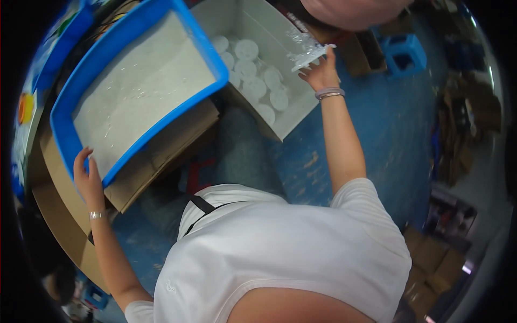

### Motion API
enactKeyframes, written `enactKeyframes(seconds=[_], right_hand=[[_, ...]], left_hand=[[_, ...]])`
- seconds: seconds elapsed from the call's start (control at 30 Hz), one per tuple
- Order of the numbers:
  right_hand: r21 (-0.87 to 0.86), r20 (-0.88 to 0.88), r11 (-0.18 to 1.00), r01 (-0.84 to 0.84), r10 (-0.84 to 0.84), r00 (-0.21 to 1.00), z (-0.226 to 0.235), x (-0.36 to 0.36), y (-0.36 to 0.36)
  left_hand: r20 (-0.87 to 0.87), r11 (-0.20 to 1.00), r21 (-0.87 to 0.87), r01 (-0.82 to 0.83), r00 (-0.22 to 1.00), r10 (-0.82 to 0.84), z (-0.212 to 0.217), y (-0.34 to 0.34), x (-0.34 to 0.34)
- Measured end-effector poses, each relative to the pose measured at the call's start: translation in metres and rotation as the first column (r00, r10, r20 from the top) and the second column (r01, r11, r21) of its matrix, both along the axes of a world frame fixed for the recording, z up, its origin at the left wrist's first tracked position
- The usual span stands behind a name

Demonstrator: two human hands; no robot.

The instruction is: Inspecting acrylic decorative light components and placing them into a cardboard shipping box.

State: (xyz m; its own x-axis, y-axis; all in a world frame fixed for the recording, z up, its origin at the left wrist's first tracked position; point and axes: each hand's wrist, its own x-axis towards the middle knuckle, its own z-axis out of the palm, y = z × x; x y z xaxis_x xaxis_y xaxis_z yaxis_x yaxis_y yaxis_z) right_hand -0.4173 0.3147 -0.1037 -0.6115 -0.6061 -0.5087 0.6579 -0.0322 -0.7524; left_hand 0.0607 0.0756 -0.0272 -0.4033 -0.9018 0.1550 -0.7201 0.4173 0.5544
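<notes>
At the left, a blue tray (145,125) with a pale inside lies tilted, and small clear bits are scattered over its bottom. My left hand (89,177) grips its near left corner, fingers over the rim. To the right, my right hand (321,72) is stretched out over the side of a pale grey bin (293,105). Between its fingers is a thin white plastic piece (312,57) with clear, glossy plastic parts on top, whose exact kind I cannot make out. Several round white discs (253,86) lie inside the bin.
Brown cardboard boxes (167,153) stand under the tray. A blue stool (404,54) and an open cardboard box (365,53) are at the far right. Someone's pink-covered part (355,11) shows at the top edge. More cartons (431,264) are stacked at the lower right.
</notes>
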Motion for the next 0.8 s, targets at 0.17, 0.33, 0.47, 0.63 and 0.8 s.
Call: enactKeyframes(seconds=[0.17, 0.33, 0.47, 0.63, 0.8], right_hand=[[0.243, 0.265, 0.967, 0.083, -0.148, 0.953, -0.088, 0.003, 0.033], [0.384, 0.349, 0.918, 0.096, -0.24, 0.906, -0.141, 0.007, 0.025], [0.413, 0.388, 0.895, 0.167, -0.339, 0.857, -0.217, 0.011, 0.03], [0.569, 0.319, 0.808, 0.153, -0.388, 0.865, -0.243, 0.019, 0.024], [0.676, -0.051, 0.704, 0.218, -0.25, 0.967, -0.248, 0.015, -0.015]], left_hand=[[0.102, 0.998, 0.048, 0.03, 0.994, -0.035, 0.014, 0.007, -0.004], [0.146, 1.0, -0.025, -0.007, 0.989, 0.011, 0.018, 0.007, 0.011], [0.211, 0.999, -0.01, -0.037, 0.977, 0.038, 0.02, 0.011, 0.008], [0.289, 0.995, -0.035, -0.09, 0.953, 0.096, 0.021, 0.007, 0.018], [0.308, 0.987, -0.046, -0.152, 0.938, 0.158, 0.038, 0.007, 0.015]])
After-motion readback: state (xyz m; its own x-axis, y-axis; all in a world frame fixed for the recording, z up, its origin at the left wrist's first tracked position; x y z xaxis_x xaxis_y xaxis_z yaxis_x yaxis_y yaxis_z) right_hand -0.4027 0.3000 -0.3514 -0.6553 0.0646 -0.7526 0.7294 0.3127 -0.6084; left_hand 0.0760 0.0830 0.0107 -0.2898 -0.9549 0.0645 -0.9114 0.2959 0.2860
